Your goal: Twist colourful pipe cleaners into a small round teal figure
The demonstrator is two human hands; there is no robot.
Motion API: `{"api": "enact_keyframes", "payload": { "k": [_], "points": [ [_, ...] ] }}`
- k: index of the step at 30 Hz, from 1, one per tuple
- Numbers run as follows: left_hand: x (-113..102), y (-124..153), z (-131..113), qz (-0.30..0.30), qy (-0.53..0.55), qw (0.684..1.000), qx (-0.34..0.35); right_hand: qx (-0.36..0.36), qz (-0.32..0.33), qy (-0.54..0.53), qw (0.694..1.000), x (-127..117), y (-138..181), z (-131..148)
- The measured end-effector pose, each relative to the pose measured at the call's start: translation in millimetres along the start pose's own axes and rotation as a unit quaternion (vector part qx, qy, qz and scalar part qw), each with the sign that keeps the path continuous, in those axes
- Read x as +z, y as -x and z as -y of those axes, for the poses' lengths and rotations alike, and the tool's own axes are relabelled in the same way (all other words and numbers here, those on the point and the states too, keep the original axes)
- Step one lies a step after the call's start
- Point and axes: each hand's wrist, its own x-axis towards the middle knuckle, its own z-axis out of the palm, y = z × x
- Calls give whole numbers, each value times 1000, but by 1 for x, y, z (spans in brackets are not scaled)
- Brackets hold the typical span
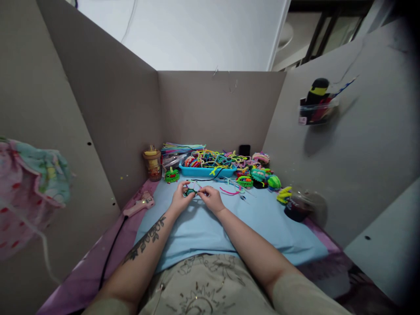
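My left hand (181,197) is closed around a small dark-green piece of bent pipe cleaner (190,192), with a pale strand showing above it. At the piece's right side, the fingers of my right hand (212,199) pinch its edge or a strand end; the exact grip is too small to make out. Both hands hover over a light blue cloth (197,232). Beyond them stands a blue tray (210,173) heaped with colourful pipe cleaners (213,160). A green frog-like figure (171,175) is left of the tray.
Several fuzzy figures (258,174) crowd the right, near a dark lidded cup (297,210). Loose pink strands (230,191) and small scissors (243,198) lie beside my right hand. A pink glue gun (140,204) and a tumbler (152,164) are left. Grey panels (223,109) enclose the table.
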Motion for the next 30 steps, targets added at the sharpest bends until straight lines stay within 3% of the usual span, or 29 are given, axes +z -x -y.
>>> {"api": "enact_keyframes", "payload": {
  "k": [6, 15, 30],
  "points": [
    [-1, 2, -1, 9, -25, 1000, -4, -5, 25, 5, 1000, -2, -1, 2],
    [1, 2, -6, 28, 37, 998, -34, 52, 2, -51, 997, 2, 1, 3],
    [1, 3, -8, 33, 21, 998, -39, -39, -18, 5, 999, 0, 1, 4]
  ]
}}
